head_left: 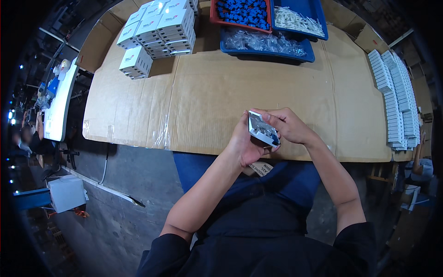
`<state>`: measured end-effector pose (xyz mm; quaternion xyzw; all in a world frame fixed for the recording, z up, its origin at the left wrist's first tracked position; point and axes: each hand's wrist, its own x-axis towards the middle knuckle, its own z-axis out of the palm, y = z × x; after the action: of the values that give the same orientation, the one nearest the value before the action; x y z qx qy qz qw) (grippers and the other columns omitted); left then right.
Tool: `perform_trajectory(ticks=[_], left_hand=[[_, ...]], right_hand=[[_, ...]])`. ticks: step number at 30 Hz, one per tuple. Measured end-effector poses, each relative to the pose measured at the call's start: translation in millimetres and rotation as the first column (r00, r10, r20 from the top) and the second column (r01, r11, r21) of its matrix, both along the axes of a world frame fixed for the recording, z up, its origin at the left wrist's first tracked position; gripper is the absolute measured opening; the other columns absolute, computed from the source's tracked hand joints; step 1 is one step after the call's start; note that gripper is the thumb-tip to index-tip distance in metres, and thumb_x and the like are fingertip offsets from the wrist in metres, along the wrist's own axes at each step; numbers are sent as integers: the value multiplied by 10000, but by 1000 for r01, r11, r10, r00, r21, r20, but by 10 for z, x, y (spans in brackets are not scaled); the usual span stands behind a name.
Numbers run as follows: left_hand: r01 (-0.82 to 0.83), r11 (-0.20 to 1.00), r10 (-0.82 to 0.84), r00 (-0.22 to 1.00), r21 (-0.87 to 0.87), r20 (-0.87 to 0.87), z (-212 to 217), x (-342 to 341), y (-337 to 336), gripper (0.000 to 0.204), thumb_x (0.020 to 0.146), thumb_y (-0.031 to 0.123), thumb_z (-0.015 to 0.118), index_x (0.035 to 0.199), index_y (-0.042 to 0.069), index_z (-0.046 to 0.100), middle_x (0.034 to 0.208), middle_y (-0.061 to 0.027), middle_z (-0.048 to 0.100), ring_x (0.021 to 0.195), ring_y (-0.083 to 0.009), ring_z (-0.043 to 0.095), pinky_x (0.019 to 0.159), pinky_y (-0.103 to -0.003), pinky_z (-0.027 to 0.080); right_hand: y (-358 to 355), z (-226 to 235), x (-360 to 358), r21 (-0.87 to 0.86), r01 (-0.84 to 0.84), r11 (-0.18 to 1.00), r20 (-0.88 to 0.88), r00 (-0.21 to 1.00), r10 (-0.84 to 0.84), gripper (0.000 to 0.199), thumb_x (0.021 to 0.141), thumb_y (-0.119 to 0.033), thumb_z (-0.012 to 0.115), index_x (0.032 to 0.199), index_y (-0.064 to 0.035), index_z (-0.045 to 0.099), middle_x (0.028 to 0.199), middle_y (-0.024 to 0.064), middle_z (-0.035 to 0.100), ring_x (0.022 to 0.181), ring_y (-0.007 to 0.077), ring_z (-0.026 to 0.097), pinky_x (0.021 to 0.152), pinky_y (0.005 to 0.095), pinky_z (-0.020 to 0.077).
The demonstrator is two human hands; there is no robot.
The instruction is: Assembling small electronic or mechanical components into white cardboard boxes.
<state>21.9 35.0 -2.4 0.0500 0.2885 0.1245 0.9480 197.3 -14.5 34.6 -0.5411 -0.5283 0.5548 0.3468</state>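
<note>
A small white rectangular plastic housing [264, 136] with a grey inner face is held tilted just above the table's near edge. My left hand [241, 144] is closed round its left side and underside, palm turned up. From the right, my right hand [290, 125] grips the housing too, its thumb pressed near the far end of the inner face and its other fingers partly hidden. Uneven grey shapes and a dark spot show inside the housing, too small to name.
Cardboard covers the table [207, 101]. White boxes [168, 23] stand stacked at the far left. At the back are a red bin [213, 14] of blue parts, a blue bin [324, 27] of white sticks and a blue tray [272, 54] of clear pieces. White units [392, 101] line the right edge.
</note>
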Motion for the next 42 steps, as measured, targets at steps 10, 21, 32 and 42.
perform_trajectory(ticks=[10,21,32,42], left_hand=[[-71,997,71,997,-40,-24,51,92,-25,629,1091,605,197,1372,144,520,1297,-137,604,1123,-324,609,884,-513,545],[-102,994,100,994,39,44,145,37,-28,617,1087,604,209,1386,164,521,1302,-109,608,1143,-286,619,887,-509,547],[-105,995,105,993,2,-48,226,79,-56,639,1083,615,206,1437,172,500,1381,-113,576,1271,-287,568,995,-563,542],[-103,995,103,993,15,-57,209,78,-93,685,1081,640,150,1429,167,501,1346,-105,588,1248,-283,580,979,-543,545]], right_hand=[[13,-66,41,-5,26,1000,-62,998,-26,478,1105,-382,519,1417,-34,623,1130,48,741,978,84,620,887,261,522],[-26,-13,79,82,74,994,-136,989,-63,546,1087,-395,543,1481,-17,548,1279,82,684,1156,132,613,1005,292,490],[0,-87,100,44,-15,999,-111,994,19,608,1081,-445,523,1491,4,524,1373,113,636,1234,165,602,1078,312,454],[-14,-76,5,146,-20,989,28,999,16,631,1074,-478,518,1455,23,558,1373,156,631,1237,208,594,1070,333,450]])
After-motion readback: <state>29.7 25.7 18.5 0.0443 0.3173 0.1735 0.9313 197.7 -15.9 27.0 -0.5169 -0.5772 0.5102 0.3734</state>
